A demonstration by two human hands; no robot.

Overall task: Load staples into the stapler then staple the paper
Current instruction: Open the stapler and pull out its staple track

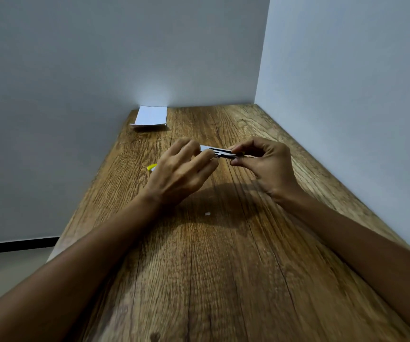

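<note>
Wood-grain tabletop (223,267), brown and knotty, ran away from me into the corner of two pale, smooth walls (100,58). My left hand (181,174) and my right hand (265,166) met above its middle. The folded white paper (151,116) lay flat at the far left against the wall, well apart from both hands, so I judged the stapling not yet begun. Between my hands sat the small stapler (220,152), slim, black and silvery. My left fingers curled round its left end; my right thumb and fingertips pinched its right end. I judged I was at the loading step, though whether staples were already in I could not tell. A yellow scrap (151,167) peeked from behind my left hand, and a tiny white fleck (207,214) lay nearer me.
</note>
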